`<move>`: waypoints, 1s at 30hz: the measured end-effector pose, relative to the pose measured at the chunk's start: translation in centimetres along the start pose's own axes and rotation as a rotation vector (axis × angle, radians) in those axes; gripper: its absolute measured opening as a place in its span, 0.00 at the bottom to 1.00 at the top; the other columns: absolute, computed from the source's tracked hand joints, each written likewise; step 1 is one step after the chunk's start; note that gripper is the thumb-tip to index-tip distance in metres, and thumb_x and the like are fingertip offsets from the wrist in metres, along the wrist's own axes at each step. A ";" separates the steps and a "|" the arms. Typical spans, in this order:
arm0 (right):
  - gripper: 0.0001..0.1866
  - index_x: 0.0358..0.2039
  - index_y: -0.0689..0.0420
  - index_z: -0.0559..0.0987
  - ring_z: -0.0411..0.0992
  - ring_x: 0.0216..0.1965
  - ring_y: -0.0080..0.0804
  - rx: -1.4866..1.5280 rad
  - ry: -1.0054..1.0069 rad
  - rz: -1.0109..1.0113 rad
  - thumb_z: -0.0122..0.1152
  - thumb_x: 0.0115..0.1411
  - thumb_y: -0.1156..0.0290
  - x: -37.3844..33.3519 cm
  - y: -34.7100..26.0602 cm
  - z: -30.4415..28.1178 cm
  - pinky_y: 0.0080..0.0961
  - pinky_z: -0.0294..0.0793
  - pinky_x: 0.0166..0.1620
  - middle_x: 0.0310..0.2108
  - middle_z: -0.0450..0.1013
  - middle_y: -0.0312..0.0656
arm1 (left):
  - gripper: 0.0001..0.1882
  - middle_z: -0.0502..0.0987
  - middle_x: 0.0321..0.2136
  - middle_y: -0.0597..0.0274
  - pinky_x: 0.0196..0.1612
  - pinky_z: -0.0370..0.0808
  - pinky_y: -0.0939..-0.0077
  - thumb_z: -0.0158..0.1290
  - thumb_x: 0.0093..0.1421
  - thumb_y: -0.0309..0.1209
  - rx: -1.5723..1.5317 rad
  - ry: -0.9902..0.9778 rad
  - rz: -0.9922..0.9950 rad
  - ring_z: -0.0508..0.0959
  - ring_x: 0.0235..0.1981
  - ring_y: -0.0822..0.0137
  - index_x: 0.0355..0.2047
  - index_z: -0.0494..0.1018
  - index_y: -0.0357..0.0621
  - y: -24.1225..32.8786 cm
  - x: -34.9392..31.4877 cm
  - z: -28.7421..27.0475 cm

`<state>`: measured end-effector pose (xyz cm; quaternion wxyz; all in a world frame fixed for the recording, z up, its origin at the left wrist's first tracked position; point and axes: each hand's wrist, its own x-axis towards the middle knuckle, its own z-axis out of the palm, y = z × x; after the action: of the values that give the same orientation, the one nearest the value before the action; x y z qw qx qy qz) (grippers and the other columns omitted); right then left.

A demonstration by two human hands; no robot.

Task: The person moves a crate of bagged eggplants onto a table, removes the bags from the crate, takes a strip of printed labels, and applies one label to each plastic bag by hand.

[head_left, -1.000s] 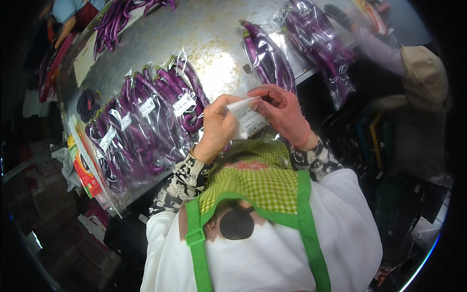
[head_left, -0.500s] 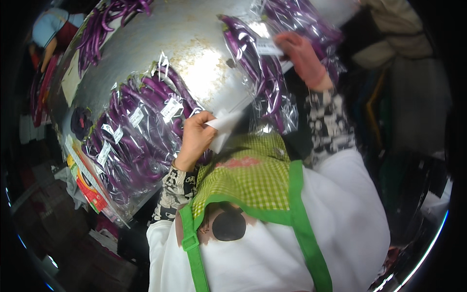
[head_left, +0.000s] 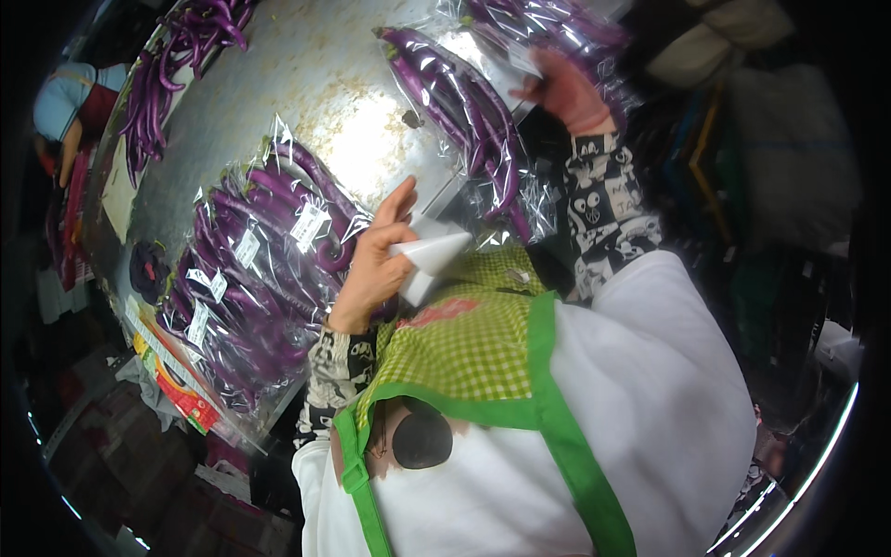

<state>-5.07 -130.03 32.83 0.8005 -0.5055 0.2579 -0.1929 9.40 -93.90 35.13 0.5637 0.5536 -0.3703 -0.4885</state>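
My left hand (head_left: 376, 269) is closed on a folded sheet of white paper (head_left: 434, 252), its index finger pointing away from me. Up at the right, my right hand (head_left: 568, 93) is slightly blurred, with a small white label (head_left: 523, 59) at its fingertips. Just left of that hand lies a clear bag of long purple eggplants (head_left: 469, 102), and more bagged eggplants (head_left: 548, 23) lie beyond it. Left of my left hand, several bagged eggplants (head_left: 246, 278) lie side by side, with white labels (head_left: 309, 226) on their bags.
The metal table (head_left: 306, 74) spans the upper left. Loose eggplants (head_left: 144, 111) lie along its far left side, near a dark purple coiled item (head_left: 148, 267). Another person (head_left: 79, 102) in a light blue top stands at the far left. Dark stacked goods (head_left: 733, 186) fill the right.
My left index finger has lifted away from the paper, and the paper's fold has turned. My right hand has moved slightly up with the label. The whole view has shifted a little.
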 end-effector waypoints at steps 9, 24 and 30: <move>0.11 0.46 0.53 0.76 0.71 0.43 0.23 0.061 -0.080 0.128 0.60 0.64 0.67 -0.4 1.4 1.3 0.32 0.75 0.46 0.43 0.72 0.30 | 0.02 0.36 0.73 0.51 0.71 0.40 0.52 0.57 0.51 0.22 0.541 -0.299 0.102 0.37 0.73 0.46 0.26 0.76 0.36 -6.4 4.2 5.6; 0.20 0.30 0.60 0.80 0.73 0.31 0.25 -0.688 -0.035 -0.089 0.72 0.54 0.54 3.8 4.9 5.8 0.22 0.72 0.38 0.28 0.78 0.38 | 0.05 0.52 0.69 0.43 0.57 0.67 0.72 0.59 0.51 0.22 0.420 -0.184 0.121 0.59 0.68 0.52 0.24 0.73 0.37 -5.1 1.7 5.6; 0.53 0.62 0.60 0.60 0.61 0.56 0.57 -1.195 0.538 -0.289 0.76 0.43 0.45 2.5 7.1 7.3 0.43 0.61 0.60 0.58 0.54 0.56 | 0.10 0.82 0.37 0.54 0.37 0.76 0.72 0.66 0.48 0.26 0.547 0.165 0.398 0.80 0.34 0.62 0.23 0.74 0.38 0.7 0.9 4.5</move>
<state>1.67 -123.34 28.44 0.2567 -0.8256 0.4407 -0.2414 5.41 -96.02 36.23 0.5067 0.6387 -0.5415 -0.2052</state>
